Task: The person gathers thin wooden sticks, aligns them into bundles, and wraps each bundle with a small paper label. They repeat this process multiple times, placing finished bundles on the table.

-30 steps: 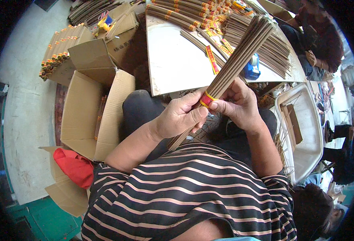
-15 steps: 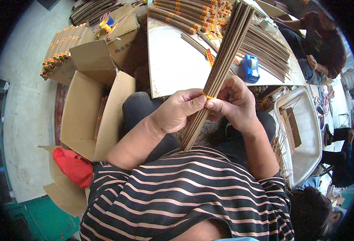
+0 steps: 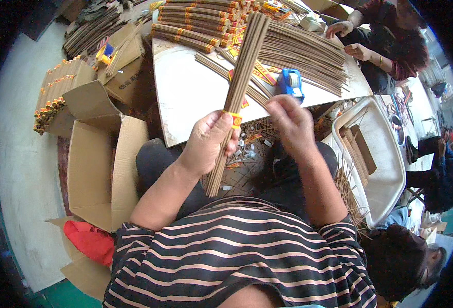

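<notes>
The bundle of brown sticks (image 3: pixel 243 77) stands out over the gap between the knees, its upper part crossing the near edge of the white table (image 3: pixel 177 92). With 12 at the top, its long axis runs from between 6 and 7 o'clock to between 12 and 1, so it leans slightly right of upright. The upper end points away from the wearer, toward the table's far side; the lower end points back at the striped shirt (image 3: pixel 236 241).

The left hand (image 3: pixel 208 138) is closed around the bundle below its middle, thumb lying near the paper band (image 3: pixel 235 121). The right hand (image 3: pixel 294 123) is off the bundle, at 3 o'clock from the band, with its fingers bunched (it is blurred, so how far they part, and whether they pinch anything, I cannot tell). Just beyond its fingertips, at 2 o'clock from the band, sits a blue tape dispenser (image 3: pixel 290 84).

The band is red with yellow edges and carries a small roundish yellow mark; any lettering on it is too small to read. Red and yellow paper strips (image 3: pixel 265 72) lie at 1 o'clock, their print equally unclear. Between 1 and 2 o'clock, loose sticks (image 3: pixel 308 56) spread over the table; at 11, banded bundles (image 3: pixel 195 20) are stacked, wrapped in the same colours. Between 9 and 10, a cardboard carton (image 3: pixel 128 87) shows dark printed characters on its side.
</notes>
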### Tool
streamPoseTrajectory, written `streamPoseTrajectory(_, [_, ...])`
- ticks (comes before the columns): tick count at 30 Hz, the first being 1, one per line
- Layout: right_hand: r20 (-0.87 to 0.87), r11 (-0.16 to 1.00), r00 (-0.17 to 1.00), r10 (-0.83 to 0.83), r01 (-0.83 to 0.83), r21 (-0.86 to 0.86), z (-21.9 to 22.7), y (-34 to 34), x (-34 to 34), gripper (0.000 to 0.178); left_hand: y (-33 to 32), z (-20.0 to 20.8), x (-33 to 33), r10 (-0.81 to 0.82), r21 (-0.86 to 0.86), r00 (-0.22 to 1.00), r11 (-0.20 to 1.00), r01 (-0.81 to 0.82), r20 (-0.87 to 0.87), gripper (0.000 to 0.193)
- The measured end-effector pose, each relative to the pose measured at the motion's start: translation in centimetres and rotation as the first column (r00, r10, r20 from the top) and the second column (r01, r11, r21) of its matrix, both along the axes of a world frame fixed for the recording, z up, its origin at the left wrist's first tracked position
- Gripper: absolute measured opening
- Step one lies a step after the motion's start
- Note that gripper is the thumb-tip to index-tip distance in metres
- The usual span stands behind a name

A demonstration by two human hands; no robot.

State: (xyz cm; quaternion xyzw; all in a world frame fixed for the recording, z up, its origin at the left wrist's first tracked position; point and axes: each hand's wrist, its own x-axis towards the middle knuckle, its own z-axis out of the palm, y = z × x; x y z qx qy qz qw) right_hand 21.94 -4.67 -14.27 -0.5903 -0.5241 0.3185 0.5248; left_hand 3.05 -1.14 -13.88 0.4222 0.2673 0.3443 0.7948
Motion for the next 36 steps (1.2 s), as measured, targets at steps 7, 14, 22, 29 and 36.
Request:
streamPoseTrajectory(7, [0.417,0.898,0.891,-0.178,0.32,-0.301,-5.0,5.2,12.5,0.029,5.9,-0.7,7.1,-0.051,0.078,0.998,0.996,0.048,0.031,0.025])
streamPoseTrajectory(14, [0.242,0.788,0.967,-0.083,0.212,-0.578,-5.6,7.1,13.2,0.03,13.7,-4.3,16.0,-0.3,0.089,0.951,0.952,0.294,0.068,0.03])
streamPoseTrajectory(22, [-0.118,0.845,0.948,-0.295,0.201,-0.495,-6.2,6.3,12.4,0.018,16.5,-7.0,20.1,-0.274,-0.073,0.959,0.958,0.279,0.065,0.026])
streamPoseTrajectory(29, [-0.509,0.903,0.768,-0.39,0.212,-0.374,-5.9,3.8,10.9,0.012,16.3,-7.1,20.2,-0.253,0.04,0.967,0.966,0.255,-0.032,0.031])
streamPoseTrajectory(36, [-0.484,0.857,0.728,-0.485,0.286,-0.429,-7.0,2.1,9.4,0.012,16.2,-7.0,20.4,-0.231,0.037,0.97,0.971,0.234,-0.075,0.031])
